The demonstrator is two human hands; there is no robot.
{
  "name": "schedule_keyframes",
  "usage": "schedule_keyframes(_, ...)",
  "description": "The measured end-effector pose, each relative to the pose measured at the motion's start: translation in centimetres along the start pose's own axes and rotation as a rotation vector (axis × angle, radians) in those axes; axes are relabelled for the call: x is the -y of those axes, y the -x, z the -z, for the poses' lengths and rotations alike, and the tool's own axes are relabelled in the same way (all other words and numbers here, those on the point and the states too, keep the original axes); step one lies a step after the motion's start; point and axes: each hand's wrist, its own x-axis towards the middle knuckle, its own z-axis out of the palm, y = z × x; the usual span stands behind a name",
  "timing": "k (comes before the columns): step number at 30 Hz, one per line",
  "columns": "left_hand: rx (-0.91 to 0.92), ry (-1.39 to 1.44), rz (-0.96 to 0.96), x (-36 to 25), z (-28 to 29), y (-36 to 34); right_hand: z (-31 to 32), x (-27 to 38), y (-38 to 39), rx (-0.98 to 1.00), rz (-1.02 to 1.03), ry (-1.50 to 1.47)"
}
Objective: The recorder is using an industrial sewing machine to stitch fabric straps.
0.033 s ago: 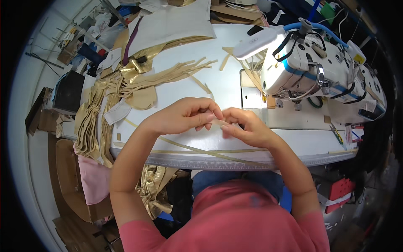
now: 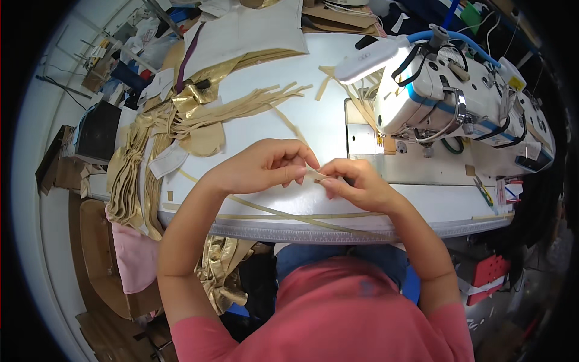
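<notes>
My left hand (image 2: 271,167) and my right hand (image 2: 357,185) meet above the front of the white sewing table (image 2: 289,205). Between their fingertips is a small end of pale beige strip (image 2: 315,175), pinched from both sides. Fingers partly hide how it is folded. Behind the left hand, a narrow gold-beige strip (image 2: 288,124) runs from a bundle of cut strips (image 2: 241,114) down toward the fingertips; whether it joins the held end I cannot tell. Another long flat strip (image 2: 274,211) lies on the table below my wrists.
A white sewing machine (image 2: 449,99) stands at the right, its metal plate (image 2: 362,140) near my right hand. Gold fabric strips (image 2: 129,181) hang over the left edge. Thread snips (image 2: 484,193) lie at the right. A ruler tape (image 2: 301,234) lines the front edge.
The held strip end has tilted slightly between my fingertips, and my right thumb and fingers have shifted a little. The strip behind my left hand has also moved slightly. Both forearms are nearly still.
</notes>
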Motion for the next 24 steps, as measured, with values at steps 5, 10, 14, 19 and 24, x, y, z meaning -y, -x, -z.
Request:
schedule_keyframes(5, -0.464, -0.873, -0.537, 3.8, -2.4, 0.2, 0.7, -3.0, 2.5, -0.527, 0.624, 0.813)
schedule_keyframes(10, -0.392, -1.385, -0.729, 7.0, -5.5, 1.6, 0.6, -4.5, 5.2, -0.535, 0.659, 1.290)
schedule_keyframes(14, -0.424, -1.300, -0.539, 7.9, -5.5, 2.4, 0.5, -4.8, 6.1, -0.438, 0.572, 1.390)
schedule_keyframes(19, -0.600, -0.997, -0.462, 7.4, -6.0, 2.4, 0.4, -5.0, 6.5, -0.448, 0.549, 1.367)
schedule_keyframes(24, -0.602, -0.496, -0.268, 6.7, -7.9, -0.4, 0.2, -5.2, 6.5, -0.463, 0.546, 1.336)
